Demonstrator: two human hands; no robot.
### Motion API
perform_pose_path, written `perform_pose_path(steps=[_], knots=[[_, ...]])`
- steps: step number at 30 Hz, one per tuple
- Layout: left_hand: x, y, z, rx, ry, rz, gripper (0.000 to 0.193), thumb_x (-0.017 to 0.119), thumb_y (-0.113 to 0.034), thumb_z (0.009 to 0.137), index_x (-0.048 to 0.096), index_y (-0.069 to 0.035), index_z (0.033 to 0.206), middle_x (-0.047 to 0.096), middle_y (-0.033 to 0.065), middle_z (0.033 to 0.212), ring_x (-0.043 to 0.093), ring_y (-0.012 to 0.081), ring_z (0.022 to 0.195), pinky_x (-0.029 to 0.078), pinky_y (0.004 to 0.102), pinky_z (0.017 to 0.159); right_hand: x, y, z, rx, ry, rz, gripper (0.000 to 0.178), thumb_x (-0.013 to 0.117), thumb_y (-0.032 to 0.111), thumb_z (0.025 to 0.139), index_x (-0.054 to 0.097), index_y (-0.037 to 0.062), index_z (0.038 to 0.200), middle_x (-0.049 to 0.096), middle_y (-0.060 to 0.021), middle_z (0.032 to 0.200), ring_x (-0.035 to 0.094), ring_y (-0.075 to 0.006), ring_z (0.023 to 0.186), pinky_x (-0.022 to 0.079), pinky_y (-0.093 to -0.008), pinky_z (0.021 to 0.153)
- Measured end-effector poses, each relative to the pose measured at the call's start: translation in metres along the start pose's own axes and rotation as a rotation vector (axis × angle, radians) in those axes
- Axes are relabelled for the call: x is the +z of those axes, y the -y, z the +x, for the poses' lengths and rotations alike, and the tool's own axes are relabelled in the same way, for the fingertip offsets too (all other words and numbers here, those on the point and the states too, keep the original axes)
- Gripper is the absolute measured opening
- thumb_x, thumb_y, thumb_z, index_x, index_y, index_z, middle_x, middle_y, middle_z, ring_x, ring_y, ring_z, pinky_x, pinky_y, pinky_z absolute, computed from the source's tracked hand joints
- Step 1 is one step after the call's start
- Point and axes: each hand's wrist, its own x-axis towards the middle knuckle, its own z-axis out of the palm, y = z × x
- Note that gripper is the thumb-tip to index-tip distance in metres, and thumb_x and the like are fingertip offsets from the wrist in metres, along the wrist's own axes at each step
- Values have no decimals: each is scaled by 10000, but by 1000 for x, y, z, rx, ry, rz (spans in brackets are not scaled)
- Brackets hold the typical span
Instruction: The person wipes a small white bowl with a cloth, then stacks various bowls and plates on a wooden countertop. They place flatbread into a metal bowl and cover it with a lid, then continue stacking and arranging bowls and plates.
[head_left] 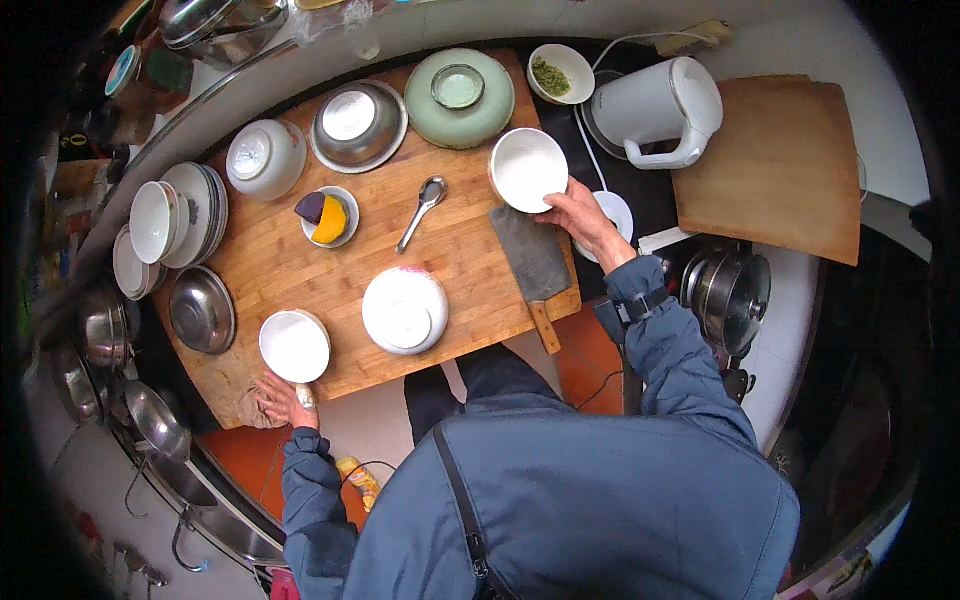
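My right hand (583, 220) grips the near rim of a white bowl (527, 168) at the far right of a large wooden board (455, 250). My left hand (285, 400) holds the near edge of another white bowl (294, 345) at the board's front left corner. Between them sits an upturned white bowl (405, 310). A cleaver (532, 262) lies just left of my right hand, its wooden handle toward me. A metal spoon (423, 208) lies mid-board. A small dish with purple and orange pieces (330, 216) rests to its left.
At the board's far edge stand a white bowl (265, 158), a steel bowl (358, 125) and a green lidded dish (459, 97). A white kettle (660, 112), a wooden chopping board (775, 165) and a steel pot (730, 290) are to the right. Stacked plates (175, 220) and pans sit left.
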Motion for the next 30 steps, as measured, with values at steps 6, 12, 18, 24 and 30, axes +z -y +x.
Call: perform_pose_path(steps=[6,12,18,24,30], knots=[[-14,-11,0,-95,101,-18,1015,463,-705,973,-54,-180,1672,-154,134,1729,-193,486,1539,-80,728,1153,10,-3,-4,-1,63,100,605,651,178,980,400,23,1509,578,-125,1412,614,-241,1234,536,-448,1035],[-9,-8,0,-64,62,1,970,468,-651,998,-38,-173,1673,-155,148,1728,-177,499,1538,-83,700,1170,26,-2,-13,-3,144,162,658,690,237,969,396,32,1521,565,-119,1444,564,-255,1319,498,-486,1081],[-48,-15,-2,-23,216,-218,906,573,-504,979,104,-159,1672,-54,136,1741,-71,477,1563,-16,652,1208,55,-1,-22,-28,190,101,765,735,270,927,362,-2,1537,521,-116,1482,523,-246,1349,430,-443,1133],[-172,-33,0,-16,152,-922,648,594,-199,973,390,-101,1581,287,127,1668,264,318,1541,233,456,1256,89,14,-53,30,309,-82,955,800,393,820,356,-61,1532,510,-174,1471,506,-272,1345,386,-402,1147],[-262,-104,6,3,296,-1277,716,670,-249,955,370,-86,1585,421,139,1582,458,285,1433,411,419,1156,169,24,-72,80,499,-286,1008,833,394,738,382,-33,1532,555,-167,1425,523,-260,1319,402,-394,1135]])
